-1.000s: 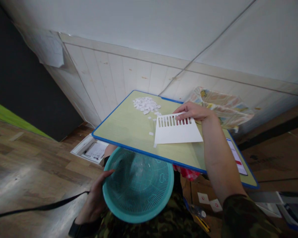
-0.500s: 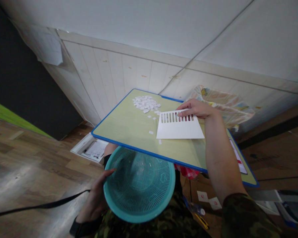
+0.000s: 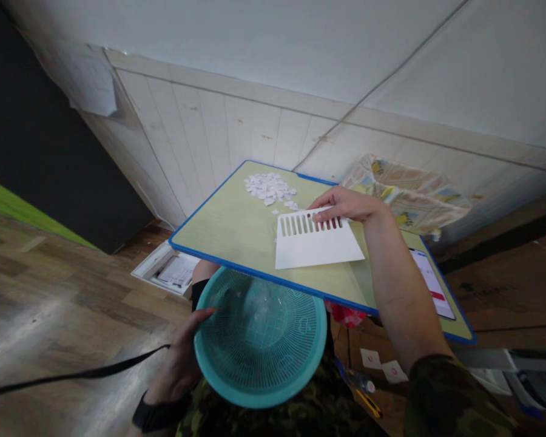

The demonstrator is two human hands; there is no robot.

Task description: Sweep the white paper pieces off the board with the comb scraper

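My left hand [image 3: 185,347] grips the left rim of a round teal plastic basket [image 3: 316,355], its thumb over the edge. The basket sits at my lap, under the near edge of the table [image 3: 218,224]. Clear, shiny material [image 3: 259,300] shows inside it, too faint to name. My right hand [image 3: 348,205] is closed on the slotted top of a flat white panel [image 3: 318,249], which is tilted over the tabletop. Beyond it, at the far left, lies a heap of small white paper pieces [image 3: 269,187]. A few loose scraps [image 3: 292,206] lie between heap and panel.
A phone [image 3: 430,282] lies at the table's right end. Behind is a cloth-lined basket [image 3: 409,194] against the wall. An open white box [image 3: 166,267] stands on the floor at left. A bottle [image 3: 361,382] and yellow cutter [image 3: 370,403] lie lower right.
My right hand has moved the white panel left and towards me, over the spot where single scraps lay. More of the phone shows. My left hand keeps its hold on the basket.
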